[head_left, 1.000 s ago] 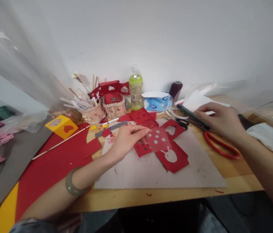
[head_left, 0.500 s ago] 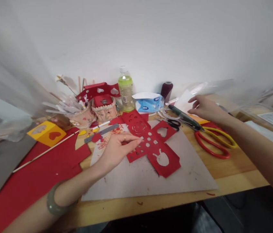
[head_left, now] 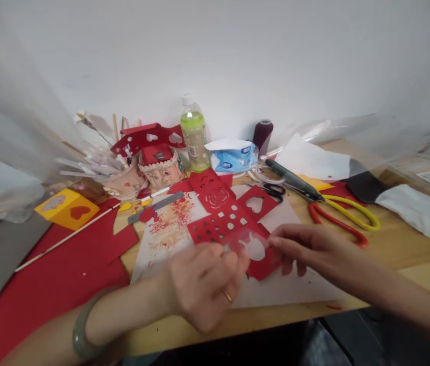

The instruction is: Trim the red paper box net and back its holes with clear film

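My left hand (head_left: pixel 210 279), blurred and closed, hovers over the near edge of a red cut-paper piece (head_left: pixel 233 218) with a rose, hearts and small shapes cut out of it. To its right my right hand (head_left: pixel 306 249) has its thumb and forefinger pinched together, also above that piece. A faint, see-through patch shows between the hands; what they hold I cannot make out. The red piece lies flat on a whitish board (head_left: pixel 276 292). Part of its fruit-shaped cut-out is hidden by the left fingers.
Large red-and-yellow-handled scissors (head_left: pixel 348 213) lie at the right, with small black scissors (head_left: pixel 275 191) behind the board. A drink bottle (head_left: pixel 195 134), tissue pack (head_left: pixel 233 155) and thread cone (head_left: pixel 263 136) stand along the wall. A steel ruler (head_left: pixel 157 207) and yellow box (head_left: pixel 67 208) are at left.
My right hand has come from the back right, beside the white paper, to the red piece. My left hand has moved nearer to me and turned over. The view has shifted slightly.
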`<state>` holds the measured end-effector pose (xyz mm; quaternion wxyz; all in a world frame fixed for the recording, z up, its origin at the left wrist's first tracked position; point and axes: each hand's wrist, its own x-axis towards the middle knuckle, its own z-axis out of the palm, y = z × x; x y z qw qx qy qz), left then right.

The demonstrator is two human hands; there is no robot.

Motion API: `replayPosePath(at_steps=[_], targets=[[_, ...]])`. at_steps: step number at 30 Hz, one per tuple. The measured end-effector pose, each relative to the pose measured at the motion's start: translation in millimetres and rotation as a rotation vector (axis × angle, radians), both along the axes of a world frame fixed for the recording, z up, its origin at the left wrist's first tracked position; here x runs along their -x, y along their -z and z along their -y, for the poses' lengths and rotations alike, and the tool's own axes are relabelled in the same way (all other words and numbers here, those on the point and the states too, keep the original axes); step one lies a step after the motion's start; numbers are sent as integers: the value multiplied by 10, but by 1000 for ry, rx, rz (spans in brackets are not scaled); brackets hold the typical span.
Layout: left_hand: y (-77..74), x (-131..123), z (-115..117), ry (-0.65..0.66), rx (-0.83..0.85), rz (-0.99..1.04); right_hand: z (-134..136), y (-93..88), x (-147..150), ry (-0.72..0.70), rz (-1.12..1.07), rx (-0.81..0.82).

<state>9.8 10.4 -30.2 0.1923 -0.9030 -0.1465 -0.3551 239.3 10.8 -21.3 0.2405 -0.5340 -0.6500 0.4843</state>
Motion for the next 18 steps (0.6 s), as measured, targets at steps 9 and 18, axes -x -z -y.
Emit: replayPosePath(at_steps=[9, 18], targets=[[232, -217, 39, 183, -275, -116, 21, 74, 46, 224, -204, 175], [389, -125, 43, 84, 22, -152, 13, 292, -16, 281, -99, 123]])
